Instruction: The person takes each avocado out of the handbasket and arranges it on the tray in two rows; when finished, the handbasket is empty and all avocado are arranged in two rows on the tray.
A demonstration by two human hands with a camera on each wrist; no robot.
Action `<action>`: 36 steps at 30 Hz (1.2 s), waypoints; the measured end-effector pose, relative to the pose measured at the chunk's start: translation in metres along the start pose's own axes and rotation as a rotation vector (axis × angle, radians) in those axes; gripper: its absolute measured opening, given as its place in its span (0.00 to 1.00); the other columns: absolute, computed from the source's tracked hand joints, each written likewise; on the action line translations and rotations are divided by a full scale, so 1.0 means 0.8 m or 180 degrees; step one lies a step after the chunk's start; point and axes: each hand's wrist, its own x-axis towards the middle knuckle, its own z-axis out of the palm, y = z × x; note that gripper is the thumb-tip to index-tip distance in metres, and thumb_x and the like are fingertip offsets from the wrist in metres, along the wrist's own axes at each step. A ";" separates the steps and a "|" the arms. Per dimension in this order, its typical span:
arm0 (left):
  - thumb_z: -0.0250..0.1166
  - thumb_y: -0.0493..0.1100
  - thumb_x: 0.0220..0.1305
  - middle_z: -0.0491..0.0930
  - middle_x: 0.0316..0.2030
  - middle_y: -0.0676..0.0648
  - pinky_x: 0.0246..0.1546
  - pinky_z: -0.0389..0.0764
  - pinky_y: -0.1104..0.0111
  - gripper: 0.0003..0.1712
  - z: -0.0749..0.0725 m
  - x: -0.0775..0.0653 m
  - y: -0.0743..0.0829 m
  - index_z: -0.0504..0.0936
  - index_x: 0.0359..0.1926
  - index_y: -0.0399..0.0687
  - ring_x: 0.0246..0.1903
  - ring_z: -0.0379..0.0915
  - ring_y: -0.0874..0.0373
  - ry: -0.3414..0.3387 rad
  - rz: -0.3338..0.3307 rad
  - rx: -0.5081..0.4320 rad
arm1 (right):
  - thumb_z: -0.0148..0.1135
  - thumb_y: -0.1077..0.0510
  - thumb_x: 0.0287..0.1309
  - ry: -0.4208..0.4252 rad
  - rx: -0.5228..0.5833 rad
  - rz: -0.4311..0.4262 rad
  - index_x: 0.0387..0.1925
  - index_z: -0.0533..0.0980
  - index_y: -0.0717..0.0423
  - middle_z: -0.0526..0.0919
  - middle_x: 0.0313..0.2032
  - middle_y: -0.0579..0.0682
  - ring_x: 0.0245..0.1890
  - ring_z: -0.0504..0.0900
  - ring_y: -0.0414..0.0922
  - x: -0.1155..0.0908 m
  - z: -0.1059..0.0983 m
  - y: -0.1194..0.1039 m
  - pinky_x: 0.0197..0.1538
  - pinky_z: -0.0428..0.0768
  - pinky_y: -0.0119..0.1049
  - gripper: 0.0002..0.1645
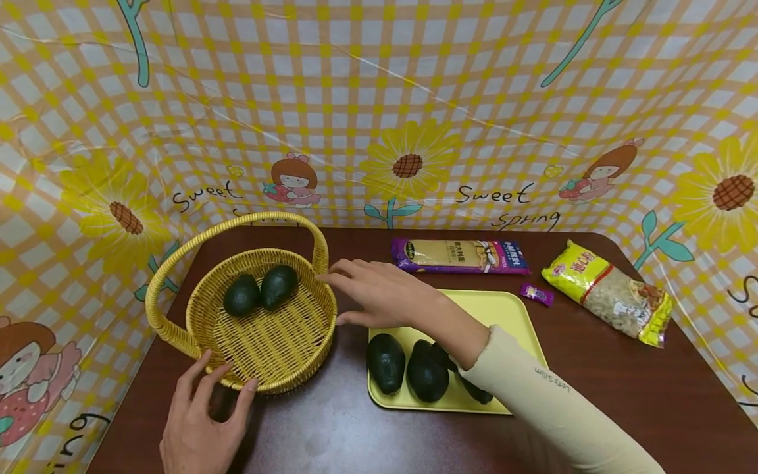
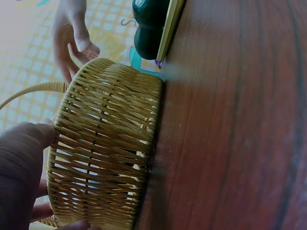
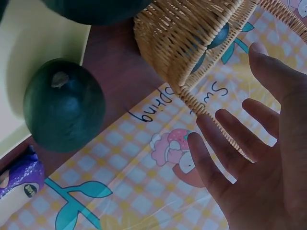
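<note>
Left hand (image 1: 204, 415) splayed loosely at the near-left rim of the woven basket (image 1: 272, 349), thumb and fingertips against the rim, no clenched hold. Right hand (image 1: 381, 293) spread, fingers long and relaxed, nothing in it, fingertips beside the foot of the handle (image 1: 155, 280); contact there cannot be told. Step in hand, as I judge it: managing the basket between both hands. Best done with light, even pressure low on the two sides, thumbs outside, since wicker likely flexes and a one-sided push could skid it or set the fruit rolling; right fingers should clear the handle's foot. Basket upright, round, shallow, honey-coloured, slatted floor showing, handle a thick wrapped arch. Inside, toward the back, two avocados (image 1: 279, 287) side by side: dark green, egg-shaped, faintly glossy. More avocados (image 1: 386, 363) on the smooth yellow tray (image 1: 503, 309), some partly hidden by the right forearm; one shows a corky brown stem scar (image 3: 60, 79) up close. Farther out: slick purple pasta packet (image 1: 458, 255), small purple sachet (image 1: 537, 294), crinkled clear-and-yellow macaroni bag (image 1: 616, 296), all on the dark wood-grain surface (image 1: 326, 428). Behind, creased checked cloth (image 1: 503, 79).
</note>
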 end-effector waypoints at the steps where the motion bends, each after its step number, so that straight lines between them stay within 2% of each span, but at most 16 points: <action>1: 0.85 0.50 0.57 0.80 0.67 0.42 0.40 0.81 0.37 0.26 0.000 0.000 0.000 0.90 0.53 0.45 0.56 0.80 0.36 -0.0006 -0.0008 0.0005 | 0.71 0.38 0.71 0.0000 0.0001 -0.0006 0.78 0.70 0.49 0.77 0.67 0.51 0.58 0.83 0.49 0.002 0.000 -0.001 0.52 0.86 0.44 0.43; 11: 0.85 0.50 0.57 0.80 0.67 0.43 0.41 0.81 0.38 0.25 0.001 0.000 -0.001 0.90 0.53 0.46 0.56 0.80 0.37 0.0021 0.0005 -0.0024 | 0.69 0.35 0.72 0.0001 -0.0022 -0.0041 0.80 0.69 0.47 0.77 0.67 0.50 0.56 0.83 0.47 0.019 0.005 -0.009 0.48 0.86 0.42 0.43; 17: 0.85 0.50 0.57 0.80 0.66 0.42 0.39 0.81 0.37 0.25 0.001 0.001 -0.001 0.90 0.53 0.45 0.55 0.81 0.36 0.0030 0.0025 -0.0002 | 0.67 0.35 0.73 -0.0110 0.0010 -0.0014 0.81 0.67 0.46 0.75 0.69 0.51 0.56 0.82 0.47 0.030 0.006 -0.012 0.51 0.86 0.42 0.43; 22: 0.85 0.50 0.56 0.80 0.66 0.42 0.40 0.81 0.38 0.25 0.002 0.000 -0.001 0.90 0.52 0.45 0.55 0.81 0.36 0.0035 0.0014 0.0003 | 0.67 0.38 0.74 -0.0192 0.0157 0.0015 0.81 0.66 0.47 0.73 0.72 0.53 0.60 0.81 0.48 0.037 0.010 -0.014 0.50 0.87 0.43 0.43; 29: 0.85 0.49 0.56 0.80 0.66 0.42 0.40 0.81 0.38 0.25 0.002 0.000 -0.001 0.90 0.52 0.44 0.55 0.81 0.36 0.0055 0.0012 -0.0024 | 0.64 0.37 0.76 -0.0260 0.0086 0.0013 0.82 0.65 0.47 0.73 0.72 0.54 0.60 0.83 0.48 0.049 0.015 -0.014 0.48 0.88 0.42 0.42; 36: 0.85 0.49 0.56 0.80 0.66 0.41 0.40 0.82 0.37 0.26 0.003 0.000 -0.002 0.90 0.52 0.44 0.55 0.81 0.36 0.0049 0.0036 -0.0014 | 0.61 0.35 0.77 -0.0431 0.0068 0.0069 0.83 0.63 0.47 0.70 0.76 0.55 0.66 0.80 0.49 0.064 0.020 -0.014 0.51 0.87 0.41 0.43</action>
